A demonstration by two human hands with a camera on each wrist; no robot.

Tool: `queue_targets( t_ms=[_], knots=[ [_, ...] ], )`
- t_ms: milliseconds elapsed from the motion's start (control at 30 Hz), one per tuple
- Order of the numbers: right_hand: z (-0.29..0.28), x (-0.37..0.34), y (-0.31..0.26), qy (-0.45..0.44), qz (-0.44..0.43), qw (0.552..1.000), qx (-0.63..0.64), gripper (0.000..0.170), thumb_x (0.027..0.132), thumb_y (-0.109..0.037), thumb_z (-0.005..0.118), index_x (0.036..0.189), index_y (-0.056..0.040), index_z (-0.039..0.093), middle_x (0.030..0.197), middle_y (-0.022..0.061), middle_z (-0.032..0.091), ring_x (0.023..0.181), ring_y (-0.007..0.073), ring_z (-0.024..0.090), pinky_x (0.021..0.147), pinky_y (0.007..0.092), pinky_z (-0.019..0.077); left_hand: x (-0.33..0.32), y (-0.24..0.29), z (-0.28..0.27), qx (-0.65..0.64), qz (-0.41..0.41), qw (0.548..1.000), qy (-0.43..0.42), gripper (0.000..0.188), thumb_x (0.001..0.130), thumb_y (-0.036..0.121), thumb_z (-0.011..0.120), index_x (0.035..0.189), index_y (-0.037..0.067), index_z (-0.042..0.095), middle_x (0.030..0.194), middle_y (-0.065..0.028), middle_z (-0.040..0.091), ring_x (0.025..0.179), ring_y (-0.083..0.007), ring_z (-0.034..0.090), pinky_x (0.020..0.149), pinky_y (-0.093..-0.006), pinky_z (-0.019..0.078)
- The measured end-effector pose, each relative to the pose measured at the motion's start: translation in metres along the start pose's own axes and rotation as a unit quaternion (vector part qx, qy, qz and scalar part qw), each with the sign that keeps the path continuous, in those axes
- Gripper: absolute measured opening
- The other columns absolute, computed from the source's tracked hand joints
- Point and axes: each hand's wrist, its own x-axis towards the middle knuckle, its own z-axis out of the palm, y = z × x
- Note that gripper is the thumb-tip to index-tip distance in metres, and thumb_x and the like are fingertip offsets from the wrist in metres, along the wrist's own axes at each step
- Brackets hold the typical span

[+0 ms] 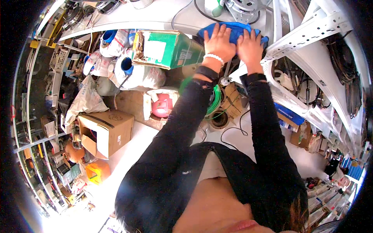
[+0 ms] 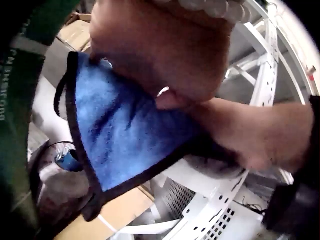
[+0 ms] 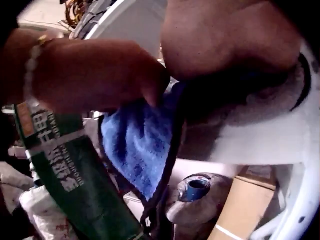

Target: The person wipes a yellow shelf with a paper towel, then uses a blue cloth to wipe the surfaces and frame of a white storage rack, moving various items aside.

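A blue cloth with black edging (image 1: pixel 234 35) lies at the rim of the white table (image 1: pixel 155 19). Both hands lie on it side by side, palms down, fingers straight and pointing away from the body. The left hand (image 1: pixel 220 46), with a beaded bracelet above it, covers the cloth's middle. Just to its right is the right hand (image 1: pixel 250 48), nearer the white metal frame. In the left wrist view the cloth (image 2: pixel 125 135) hangs down in a loose corner below the hands. The right wrist view shows that hanging part of the cloth (image 3: pixel 142 150) beside a green box.
The green box (image 1: pixel 171 50) stands just left of the left arm. A perforated white metal beam (image 1: pixel 299 40) runs close on the right. Below are a green coil (image 1: pixel 214 101) and a cardboard box (image 1: pixel 110 134). White jugs (image 1: pixel 143 73) crowd the left side.
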Motion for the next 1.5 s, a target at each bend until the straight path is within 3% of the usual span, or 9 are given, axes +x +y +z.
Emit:
queue_targets(
  t_ms=[200,500,567,833,933,1100,1200,1300,1500],
  knots=[
    [0.0,-0.042,-0.062,0.076,-0.095,0.989,0.09,0.052,0.086,-0.028,0.059,0.135,-0.0134,0.051,0.139,0.0119,0.047,0.135,0.0388,0.036,0.105,0.0613,0.0277,0.0,-0.039,-0.021,0.038,-0.015,0.998,0.054,0.049,0.086,0.02,0.049,0.132,0.005,0.051,0.146,-0.0121,0.043,0.142,-0.0357,0.026,0.107,-0.0671,0.0265],
    [-0.003,-0.045,0.003,0.064,-0.187,0.972,0.126,0.048,0.089,-0.023,0.049,0.136,-0.0322,0.052,0.142,0.0001,0.048,0.133,0.0314,0.042,0.106,0.0561,0.0341,-0.042,-0.009,0.078,-0.258,-0.001,0.93,0.263,0.074,0.078,0.01,0.056,0.145,-0.002,0.026,0.153,-0.0322,0.018,0.144,-0.0485,0.01,0.117,-0.0548,0.011],
    [-0.007,-0.055,0.027,0.051,-0.207,0.972,0.096,0.044,0.089,-0.023,0.05,0.131,-0.0295,0.056,0.145,-0.0011,0.047,0.133,0.0314,0.041,0.106,0.0532,0.0352,-0.058,0.012,0.121,-0.286,-0.025,0.911,0.294,0.077,0.076,0.003,0.058,0.146,0.0,0.026,0.148,-0.0278,0.028,0.141,-0.0433,0.022,0.115,-0.0512,0.0178],
    [-0.073,-0.12,0.121,0.079,-0.17,0.976,0.109,0.041,0.075,-0.01,0.066,0.114,-0.0219,0.068,0.131,0.001,0.058,0.11,0.0357,0.056,0.094,0.0458,0.0474,-0.112,0.118,0.116,-0.266,0.039,0.948,0.17,0.063,0.07,0.008,0.07,0.129,-0.001,0.052,0.132,-0.0206,0.052,0.125,-0.0412,0.046,0.103,-0.0548,0.0341],
    [-0.08,-0.163,0.168,0.041,-0.155,0.984,0.08,0.045,0.073,-0.005,0.067,0.115,-0.0187,0.068,0.13,0.0081,0.058,0.108,0.0392,0.057,0.096,0.0472,0.0473,-0.14,0.131,0.144,-0.258,0.03,0.965,0.036,0.048,0.072,0.014,0.068,0.119,0.007,0.061,0.14,-0.0098,0.048,0.137,-0.0308,0.035,0.104,-0.0619,0.0286],
    [-0.073,-0.221,0.265,0.051,-0.1,0.992,0.049,0.037,0.08,-0.002,0.059,0.113,-0.0164,0.07,0.131,0.0107,0.059,0.118,0.0432,0.053,0.101,0.0483,0.0442,-0.161,0.169,0.149,-0.095,0.285,0.952,-0.06,0.037,0.083,0.023,0.059,0.118,0.014,0.066,0.134,0.002,0.053,0.144,-0.0199,0.026,0.097,-0.0693,0.0317],
    [-0.072,-0.232,0.265,0.049,-0.081,0.994,0.057,0.041,0.079,0.002,0.057,0.114,-0.0139,0.069,0.138,0.0114,0.054,0.128,0.0429,0.045,0.104,0.0508,0.0396,-0.159,0.174,0.149,-0.079,0.313,0.942,-0.093,0.033,0.083,0.019,0.06,0.115,0.014,0.067,0.136,0.0062,0.052,0.145,-0.016,0.022,0.103,-0.0653,0.0314],
    [-0.055,-0.227,0.232,0.078,-0.092,0.986,0.113,0.051,0.076,0.003,0.056,0.123,-0.0157,0.065,0.139,0.0152,0.051,0.129,0.0425,0.042,0.106,0.0523,0.0356,-0.153,0.147,0.133,-0.168,0.284,0.939,-0.101,0.031,0.082,0.01,0.06,0.113,0.011,0.066,0.132,-0.0011,0.056,0.137,-0.0212,0.039,0.103,-0.0571,0.0368],
    [-0.059,-0.201,0.079,-0.07,-0.146,0.94,0.301,0.054,0.079,0.005,0.053,0.131,-0.0115,0.056,0.127,0.0209,0.055,0.116,0.0416,0.052,0.101,0.0473,0.0391,-0.196,0.03,0.058,-0.362,-0.046,0.931,0.008,0.03,0.082,-0.003,0.057,0.111,0.002,0.059,0.106,-0.0184,0.064,0.101,-0.0341,0.063,0.087,-0.0389,0.0496]
  ],
)
